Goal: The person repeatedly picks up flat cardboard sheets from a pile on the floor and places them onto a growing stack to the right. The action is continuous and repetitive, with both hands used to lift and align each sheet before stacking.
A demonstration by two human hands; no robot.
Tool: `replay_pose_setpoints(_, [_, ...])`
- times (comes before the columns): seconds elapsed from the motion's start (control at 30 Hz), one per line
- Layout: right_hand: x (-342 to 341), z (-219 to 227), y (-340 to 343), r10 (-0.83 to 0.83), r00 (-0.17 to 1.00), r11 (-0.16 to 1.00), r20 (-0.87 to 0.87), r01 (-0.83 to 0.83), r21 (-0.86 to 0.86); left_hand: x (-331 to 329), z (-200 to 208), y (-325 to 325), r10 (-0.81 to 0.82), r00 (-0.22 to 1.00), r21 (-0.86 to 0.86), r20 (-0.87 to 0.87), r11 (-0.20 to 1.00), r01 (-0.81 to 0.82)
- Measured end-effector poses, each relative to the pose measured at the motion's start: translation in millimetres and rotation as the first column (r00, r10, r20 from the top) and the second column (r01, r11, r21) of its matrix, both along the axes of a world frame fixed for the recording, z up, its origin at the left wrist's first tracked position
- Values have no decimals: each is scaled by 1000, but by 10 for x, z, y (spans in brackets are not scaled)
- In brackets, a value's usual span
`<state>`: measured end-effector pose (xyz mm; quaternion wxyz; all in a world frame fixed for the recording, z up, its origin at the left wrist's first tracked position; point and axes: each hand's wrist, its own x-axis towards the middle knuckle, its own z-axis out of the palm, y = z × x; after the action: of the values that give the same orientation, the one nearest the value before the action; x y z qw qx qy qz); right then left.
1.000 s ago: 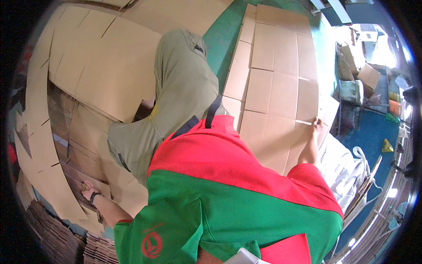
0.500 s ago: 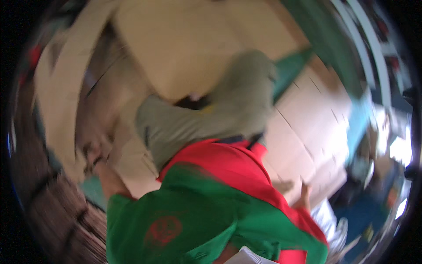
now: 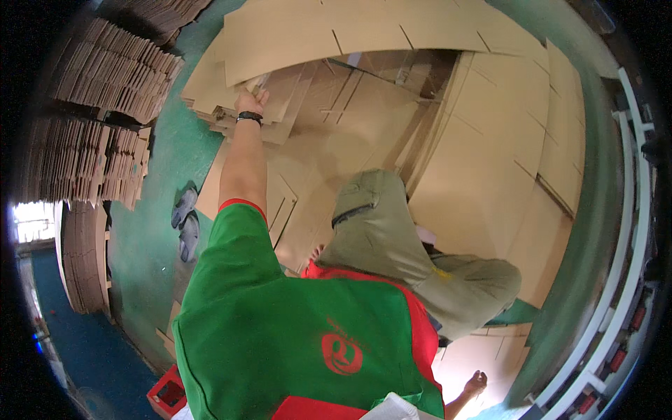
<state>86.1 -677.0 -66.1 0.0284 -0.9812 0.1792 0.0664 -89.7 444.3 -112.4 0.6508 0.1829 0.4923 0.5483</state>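
Note:
My left arm reaches far forward and to the left. My left hand [image 3: 250, 105], with a dark band at the wrist, is closed at the near left corner of a large brown cardboard sheet [image 3: 378, 35]. Its fingertips are partly hidden at the sheet's edge. That sheet arches across the far side, above other cardboard [image 3: 371, 133] lying flat with slots cut in it. At the lower right, my right hand [image 3: 476, 383] is loosely curled with its fingers a little apart, nothing visible in it. It is over a brightly lit cardboard piece [image 3: 490, 350].
My bent legs [image 3: 378, 217] rest on the cardboard. More slotted sheets [image 3: 504, 140] lie to the right, beside pale metal rails [image 3: 619, 266]. Tall stacks of folded cardboard [image 3: 84, 161] stand at the left. Grey slippers [image 3: 185, 224] lie on the green floor, with a red box [image 3: 168, 392] nearer.
The view has swung round, bringing the stacks and slippers into sight. My left arm now stretches forward to the cardboard sheet's corner instead of out to the left. The earlier frame is blurred.

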Motion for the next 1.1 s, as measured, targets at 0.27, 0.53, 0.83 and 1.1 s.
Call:
replay_pose_setpoints(0.27, [784, 417, 881, 281, 923, 936, 263, -324, 136, 397, 340, 185, -259, 945, 62, 199, 966, 251])
replay_pose_setpoints(0.53, [823, 645, 1491, 274, 913, 901, 302, -353, 253, 701, 294, 278, -352, 902, -152, 251, 906, 396])
replay_pose_setpoints(0.83, [774, 768, 1832, 211, 853, 887, 478, -373, 273, 919, 323, 425, -211, 924, 120, 318, 976, 181])
replay_pose_setpoints(1.1, [1169, 1031, 3907, 521, 623, 591, 583, -756, 280, 1055, 526, 41, -334, 940, -99, 63, 935, 339])
